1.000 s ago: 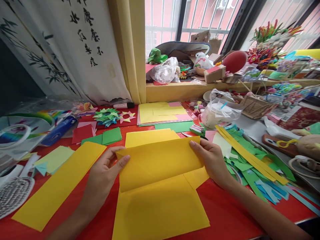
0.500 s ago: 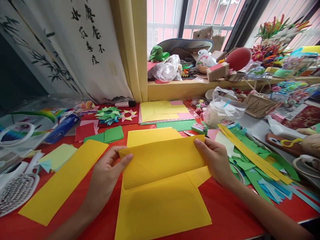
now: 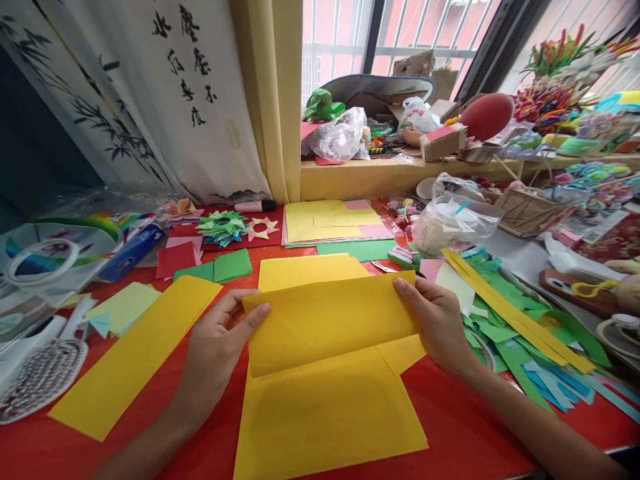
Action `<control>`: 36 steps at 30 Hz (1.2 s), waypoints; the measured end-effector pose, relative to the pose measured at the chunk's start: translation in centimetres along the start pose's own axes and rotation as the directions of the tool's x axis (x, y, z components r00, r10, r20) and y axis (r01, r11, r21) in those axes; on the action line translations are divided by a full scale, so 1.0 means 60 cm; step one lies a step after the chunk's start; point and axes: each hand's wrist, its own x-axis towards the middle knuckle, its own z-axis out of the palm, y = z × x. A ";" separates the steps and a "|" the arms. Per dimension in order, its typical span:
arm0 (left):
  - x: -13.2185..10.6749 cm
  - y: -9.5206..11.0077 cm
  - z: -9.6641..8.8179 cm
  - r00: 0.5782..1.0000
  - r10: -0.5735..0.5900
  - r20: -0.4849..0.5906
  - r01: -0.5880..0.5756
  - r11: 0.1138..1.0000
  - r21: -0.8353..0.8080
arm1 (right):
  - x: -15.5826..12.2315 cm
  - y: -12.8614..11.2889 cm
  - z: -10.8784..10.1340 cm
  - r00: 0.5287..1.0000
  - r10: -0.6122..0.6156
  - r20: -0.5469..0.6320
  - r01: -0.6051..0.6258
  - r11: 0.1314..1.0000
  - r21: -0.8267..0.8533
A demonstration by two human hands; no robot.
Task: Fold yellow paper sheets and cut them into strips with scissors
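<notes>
A rectangular piece of yellow paper is stretched between my two hands, tilted up over the table. My left hand pinches its upper left corner, thumb in front and fingers behind. At the upper right corner, my right hand has the same kind of pinch. Below the held piece lies a larger yellow sheet, with a smaller yellow piece poking out at the right. Behind the held paper, more yellow paper shows. A long yellow strip lies left of my left hand.
Green and blue paper scraps with narrow yellow strips spread at the right. A hairbrush and a blue tube lie at the left. Scissors rest behind the held paper. Folded paper stars and stacked sheets sit farther back.
The whole view has shifted slightly, so things appear a little farther right. Both hands keep the same pinch on the yellow paper, with no other visible change.
</notes>
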 end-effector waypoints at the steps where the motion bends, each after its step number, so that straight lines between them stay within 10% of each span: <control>1: -0.001 0.000 0.000 1.000 -0.003 0.001 0.003 1.000 -0.001 | 0.000 0.000 0.000 1.000 0.003 -0.003 -0.003 1.000 0.005; 36: -0.001 0.002 0.002 0.999 0.000 -0.034 0.002 0.998 0.067 | -0.006 -0.002 0.001 1.000 -0.011 -0.011 0.011 1.000 -0.019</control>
